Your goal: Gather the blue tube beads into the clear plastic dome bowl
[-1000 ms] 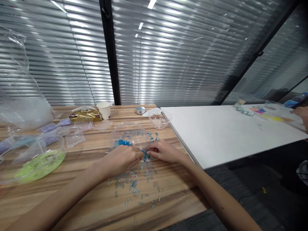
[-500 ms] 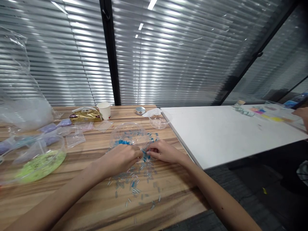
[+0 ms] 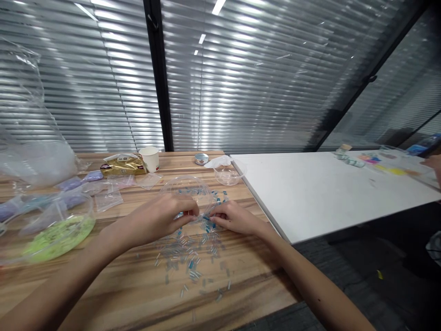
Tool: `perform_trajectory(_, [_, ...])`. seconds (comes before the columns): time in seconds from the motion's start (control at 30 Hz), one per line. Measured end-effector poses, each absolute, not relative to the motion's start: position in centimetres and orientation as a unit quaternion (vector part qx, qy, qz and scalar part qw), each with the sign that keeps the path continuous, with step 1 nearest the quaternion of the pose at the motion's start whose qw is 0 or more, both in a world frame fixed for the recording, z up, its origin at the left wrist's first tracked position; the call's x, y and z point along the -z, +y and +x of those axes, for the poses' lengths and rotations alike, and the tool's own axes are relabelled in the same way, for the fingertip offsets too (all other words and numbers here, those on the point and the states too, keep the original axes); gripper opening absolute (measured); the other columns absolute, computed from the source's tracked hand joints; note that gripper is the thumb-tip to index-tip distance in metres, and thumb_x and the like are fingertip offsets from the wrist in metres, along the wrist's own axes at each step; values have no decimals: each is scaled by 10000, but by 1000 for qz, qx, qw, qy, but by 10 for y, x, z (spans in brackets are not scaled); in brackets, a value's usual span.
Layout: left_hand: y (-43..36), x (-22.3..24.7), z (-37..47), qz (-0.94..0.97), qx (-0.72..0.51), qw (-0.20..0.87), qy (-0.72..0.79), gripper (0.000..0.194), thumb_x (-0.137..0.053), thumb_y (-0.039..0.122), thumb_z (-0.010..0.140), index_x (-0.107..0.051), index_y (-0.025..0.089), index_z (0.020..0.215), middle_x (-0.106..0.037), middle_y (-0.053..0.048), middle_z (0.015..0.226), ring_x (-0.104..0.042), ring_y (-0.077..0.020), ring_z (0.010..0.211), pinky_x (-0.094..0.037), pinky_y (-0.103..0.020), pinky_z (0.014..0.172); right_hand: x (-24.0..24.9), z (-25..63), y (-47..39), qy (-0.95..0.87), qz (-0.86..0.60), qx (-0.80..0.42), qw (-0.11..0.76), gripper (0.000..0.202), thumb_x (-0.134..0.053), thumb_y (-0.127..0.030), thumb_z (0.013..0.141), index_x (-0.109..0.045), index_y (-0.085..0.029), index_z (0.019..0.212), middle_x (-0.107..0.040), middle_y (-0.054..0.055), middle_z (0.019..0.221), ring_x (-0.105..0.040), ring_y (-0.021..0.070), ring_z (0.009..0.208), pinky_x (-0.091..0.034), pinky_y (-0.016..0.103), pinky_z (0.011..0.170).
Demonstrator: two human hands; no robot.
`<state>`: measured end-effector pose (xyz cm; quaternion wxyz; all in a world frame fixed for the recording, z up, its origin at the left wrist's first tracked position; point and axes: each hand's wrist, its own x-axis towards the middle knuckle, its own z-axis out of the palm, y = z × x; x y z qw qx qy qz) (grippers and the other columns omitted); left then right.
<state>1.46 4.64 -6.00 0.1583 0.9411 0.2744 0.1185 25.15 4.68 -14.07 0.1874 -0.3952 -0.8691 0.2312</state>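
Observation:
My left hand point(image 3: 170, 214) is closed in a pinch in front of a round clear plastic bowl point(image 3: 204, 186), partly covering it. What lies between its fingertips is too small to make out. Close to its right, my right hand point(image 3: 234, 217) is also pinched, its fingertips down among small blue tubes point(image 3: 208, 224) that look like capsule pieces. Whether it grips one is hidden. Many clear and blue tubes point(image 3: 194, 274) lie scattered on the wood-grain table point(image 3: 255, 276) below the hands. More blue pieces show around the bowl.
At left sits a clear tub point(image 3: 91, 207) with lime-green contents, near small plastic bags point(image 3: 108, 200). Behind are a gold packet point(image 3: 124, 166), a paper cup point(image 3: 150, 160), a round tin point(image 3: 201, 159) and another clear bowl point(image 3: 229, 177). A white table point(image 3: 296, 193) adjoins at right; a person's hand point(image 3: 434, 164) shows beyond.
My left hand has drawn back to the left, away from my right fingertips, and now covers more of the bowl's blue contents. My right hand has stayed nearly still.

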Motion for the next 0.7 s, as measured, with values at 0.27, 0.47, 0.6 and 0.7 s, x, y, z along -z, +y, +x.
perform_trajectory(0.27, [32,42,10,926,-164,236,245,67,-576,224,886,-623,190,853,-644,33,807,-576,-96,711,-411,-187,634,143,251,47,-868,-394,-233,191,234,-479,-196,896,-644,-144,737,-615,-1,642,-473,93,548,-313,205,547])
perform_trajectory(0.47, [17,25,13,897,-205,348,181,59,-582,207,891,-641,205,879,-664,44,824,-610,-76,747,-466,-152,677,147,251,48,-870,-388,-235,193,229,-478,-204,904,-676,-139,807,-669,33,724,-526,113,604,-359,215,593])
perform_trajectory(0.6, [13,21,4,848,-199,466,152,240,-520,382,928,-646,191,855,-687,-29,828,-644,-128,752,-516,-217,672,146,250,47,-870,-389,-231,196,234,-475,-205,904,-659,-140,774,-662,27,719,-526,111,604,-362,215,601])
perform_trajectory(0.7, [7,26,-15,905,-170,329,210,566,-390,679,864,-665,204,723,-690,-92,799,-646,-175,709,-506,-268,576,145,250,47,-872,-386,-228,199,242,-470,-199,904,-650,-146,751,-649,17,703,-509,105,590,-346,213,590])
